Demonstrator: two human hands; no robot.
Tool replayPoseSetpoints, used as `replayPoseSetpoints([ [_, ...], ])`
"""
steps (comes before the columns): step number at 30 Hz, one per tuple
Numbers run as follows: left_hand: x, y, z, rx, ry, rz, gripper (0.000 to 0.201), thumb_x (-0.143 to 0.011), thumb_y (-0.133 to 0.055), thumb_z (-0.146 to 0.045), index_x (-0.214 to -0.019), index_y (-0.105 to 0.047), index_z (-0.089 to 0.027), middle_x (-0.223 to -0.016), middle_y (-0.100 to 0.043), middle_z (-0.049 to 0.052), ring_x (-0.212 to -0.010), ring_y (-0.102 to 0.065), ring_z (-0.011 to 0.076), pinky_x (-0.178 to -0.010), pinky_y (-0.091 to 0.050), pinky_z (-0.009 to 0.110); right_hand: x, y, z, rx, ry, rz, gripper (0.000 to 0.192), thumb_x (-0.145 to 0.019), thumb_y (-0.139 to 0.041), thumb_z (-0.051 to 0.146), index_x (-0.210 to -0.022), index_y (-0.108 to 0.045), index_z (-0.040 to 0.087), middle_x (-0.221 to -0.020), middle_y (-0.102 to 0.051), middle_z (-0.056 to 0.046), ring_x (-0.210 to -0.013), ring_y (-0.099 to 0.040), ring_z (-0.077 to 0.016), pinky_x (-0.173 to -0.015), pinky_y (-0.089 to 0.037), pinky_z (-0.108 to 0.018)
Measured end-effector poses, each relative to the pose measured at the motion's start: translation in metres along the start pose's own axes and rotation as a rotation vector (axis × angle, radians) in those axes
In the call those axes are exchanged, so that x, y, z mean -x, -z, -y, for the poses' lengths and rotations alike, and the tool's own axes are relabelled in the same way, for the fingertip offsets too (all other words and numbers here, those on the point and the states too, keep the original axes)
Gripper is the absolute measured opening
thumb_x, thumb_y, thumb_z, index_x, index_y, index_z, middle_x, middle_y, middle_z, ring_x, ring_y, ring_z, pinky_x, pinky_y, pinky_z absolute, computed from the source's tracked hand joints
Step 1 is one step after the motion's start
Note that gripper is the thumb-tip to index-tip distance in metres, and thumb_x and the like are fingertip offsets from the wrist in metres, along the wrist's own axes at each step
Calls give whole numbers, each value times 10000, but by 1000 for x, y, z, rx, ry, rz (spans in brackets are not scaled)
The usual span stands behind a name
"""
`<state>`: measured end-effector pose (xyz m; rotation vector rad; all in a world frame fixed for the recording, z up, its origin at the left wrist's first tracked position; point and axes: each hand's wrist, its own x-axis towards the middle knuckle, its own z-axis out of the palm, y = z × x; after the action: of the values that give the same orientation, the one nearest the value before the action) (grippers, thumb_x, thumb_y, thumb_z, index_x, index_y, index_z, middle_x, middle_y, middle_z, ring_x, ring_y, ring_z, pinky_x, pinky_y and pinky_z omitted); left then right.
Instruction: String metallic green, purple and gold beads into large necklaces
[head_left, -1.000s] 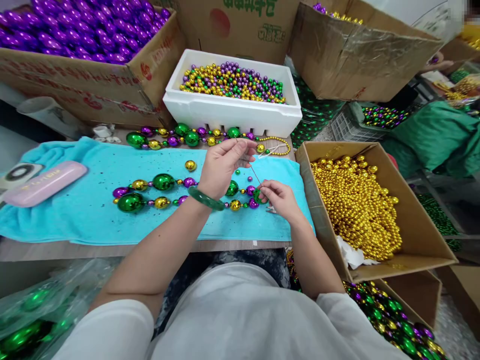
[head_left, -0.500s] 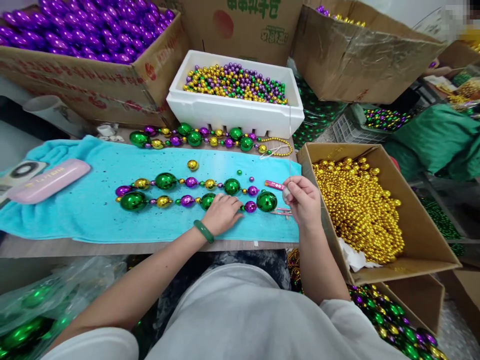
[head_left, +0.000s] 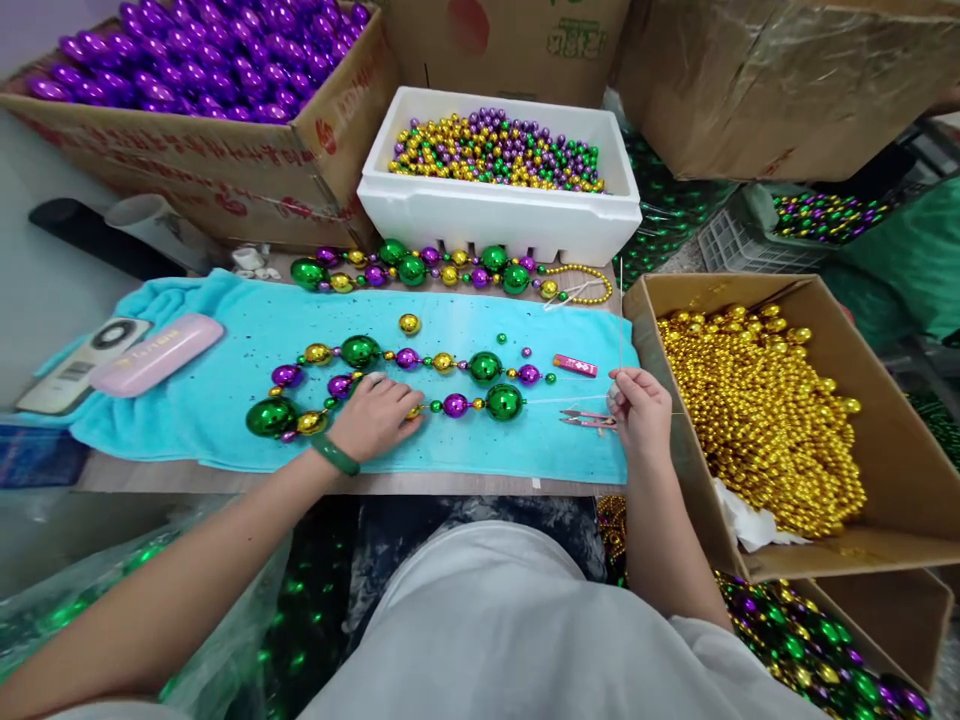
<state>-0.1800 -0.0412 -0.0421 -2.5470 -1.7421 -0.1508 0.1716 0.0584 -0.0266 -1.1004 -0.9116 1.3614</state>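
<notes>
A strand of green, purple and gold beads [head_left: 455, 405] lies in a long loop on a turquoise towel [head_left: 210, 400]. My left hand [head_left: 377, 418], with a green bangle at its wrist, has its fingers curled over the lower row, hiding some beads. White string [head_left: 566, 401] runs from the large green end bead [head_left: 503, 402] to my right hand [head_left: 641, 410], whose fingers pinch it. A thin straight line rises above that hand. Pink-handled snips [head_left: 587, 418] lie just beside it, and a small red labelled stick [head_left: 575, 366] sits above them.
Behind the towel lies another beaded strand [head_left: 411, 268], near a white foam box [head_left: 499, 215] of small beads. A carton [head_left: 750, 560] of gold beads stands at right, a carton [head_left: 330, 170] of purple ones at back left. A pink case [head_left: 157, 355] rests on the towel.
My left hand has moved left, and beads under it have shifted and bunched that way. White string now shows stretched between the end bead and my right hand. The view has shifted slightly.
</notes>
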Motion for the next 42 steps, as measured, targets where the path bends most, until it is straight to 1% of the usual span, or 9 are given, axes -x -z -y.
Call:
replayPoseSetpoints([
  [8, 13, -10, 22, 202, 17, 23, 263, -860, -489, -344, -1029, -668, -253, -943, -659, 110, -974, -575, 266, -988, -343, 489, -14, 27, 4, 59, 76, -101, 155, -662, -715, 261, -737, -640, 149, -444, -430, 64, -385, -369, -57, -347, -234, -167],
  [14, 10, -7, 33, 143, -77, 50, 353, -839, -535, -429, -1112, -648, -237, -1047, -657, 127, -1033, -562, 291, -993, -343, 498, -14, 40, 12, 85, 86, -102, 158, -680, -716, 262, -772, -667, 143, -457, -444, 52, -393, -380, -60, -341, -226, -167],
  [18, -22, 3, 28, 195, 11, -81, 316, -851, -526, -384, -1090, -660, -226, -1051, -651, 132, -1033, -563, 293, -928, -402, 475, -5, 25, 11, 85, 69, -11, 200, -721, -699, 275, -880, -676, 156, -505, -464, 47, -437, -397, -63, -377, -251, -172],
  [22, -75, 7, 18, 213, 118, -140, 330, -906, -419, -323, -1051, -670, -164, -1019, -640, 140, -981, -565, 272, -879, -437, 424, 0, 3, 7, 101, 81, 42, 175, -747, -671, 278, -885, -668, 170, -519, -463, 49, -454, -393, -71, -401, -264, -191],
  [28, -148, 0, 2, 300, 193, 37, 310, -883, -431, -269, -995, -701, -166, -990, -650, 109, -927, -595, 248, -827, -454, 362, 5, -14, 3, 163, 63, 97, 177, -768, -651, 308, -868, -675, 164, -519, -466, 46, -464, -387, -81, -429, -288, -214],
  [33, -185, -2, -37, 333, -58, 202, 285, -858, -454, -225, -977, -712, -208, -954, -648, 91, -947, -597, 240, -793, -444, 329, 6, -18, 1, 195, 15, 105, 203, -771, -629, 349, -864, -669, 174, -500, -449, 52, -449, -373, -85, -413, -285, -214],
  [36, -200, -10, -58, 422, -49, 291, 203, -782, -534, -165, -861, -720, -184, -912, -638, 104, -911, -610, 256, -774, -450, 342, 6, -21, -2, 203, 3, 111, 204, -762, -632, 355, -850, -672, 175, -505, -454, 48, -454, -378, -87, -407, -286, -213],
  [40, -210, -15, -57, 475, 24, 256, 210, -764, -528, -104, -864, -703, -163, -918, -647, 112, -894, -622, 244, -796, -465, 352, 8, -21, -4, 195, -14, 126, 209, -751, -642, 358, -842, -680, 173, -491, -439, 53, -446, -368, -82, -403, -276, -207],
  [42, -209, -9, -46, 679, 147, 173, 208, -807, -525, -155, -944, -682, -164, -925, -656, 99, -860, -626, 209, -780, -484, 335, 9, -20, -4, 198, -16, 119, 213, -744, -646, 360, -832, -683, 169, -489, -435, 53, -446, -370, -83, -402, -276, -206],
])
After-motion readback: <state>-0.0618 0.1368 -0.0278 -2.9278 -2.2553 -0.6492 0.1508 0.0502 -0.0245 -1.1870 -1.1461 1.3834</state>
